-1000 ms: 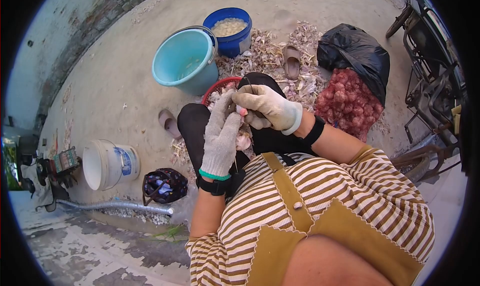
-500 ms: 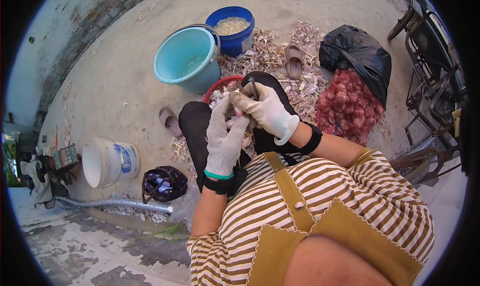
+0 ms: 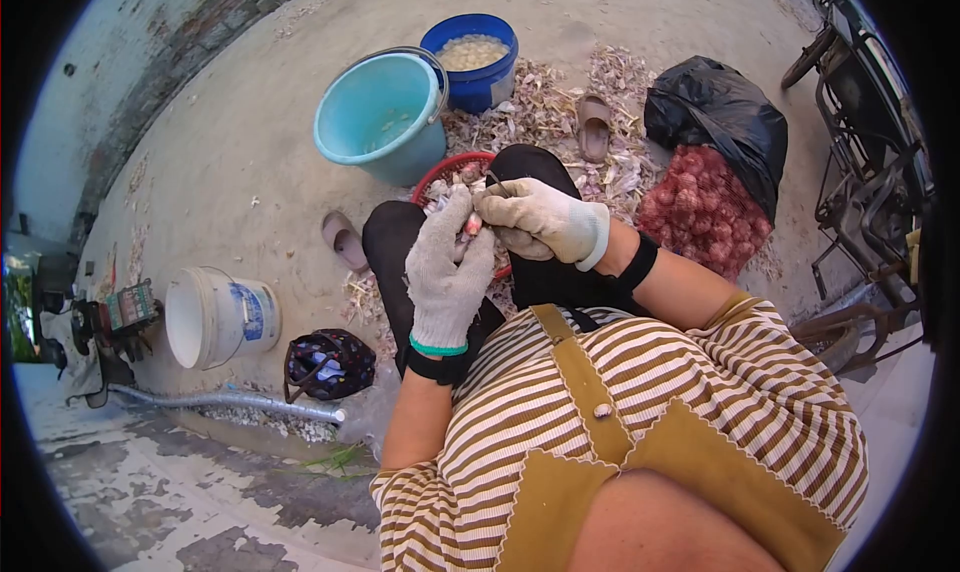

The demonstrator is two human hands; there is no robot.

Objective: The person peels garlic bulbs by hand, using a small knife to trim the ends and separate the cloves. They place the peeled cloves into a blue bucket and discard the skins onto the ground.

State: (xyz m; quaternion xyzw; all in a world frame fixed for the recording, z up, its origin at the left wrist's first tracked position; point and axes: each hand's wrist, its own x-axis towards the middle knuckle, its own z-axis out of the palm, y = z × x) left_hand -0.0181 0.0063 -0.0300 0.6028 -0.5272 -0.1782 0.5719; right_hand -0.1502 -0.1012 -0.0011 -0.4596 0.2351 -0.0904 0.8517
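Observation:
Between my knees, my gloved left hand [image 3: 443, 277] pinches a pinkish garlic clove [image 3: 473, 224] in its fingertips. Close against it, my gloved right hand [image 3: 550, 222] is closed on a small dark knife [image 3: 492, 180], most of which the fingers cover. Both hands are over a red basket [image 3: 422, 186], partly hidden by my hands and legs. Garlic [image 3: 466, 176] with pale and purplish skin lies inside the basket.
Beyond my knees stand a light blue bucket [image 3: 340, 137] and a dark blue bucket [image 3: 498, 90] of peeled garlic cloves [image 3: 472, 52]. Garlic skins [image 3: 530, 107] surround a sandal [image 3: 593, 132]. At right is a red mesh sack [image 3: 700, 212] of garlic; at left, a white bucket [image 3: 200, 317].
My hands have shifted slightly. The knife, which pointed up from my right fingers, now sits lower and shows less. The reddish clove is more exposed between my fingertips.

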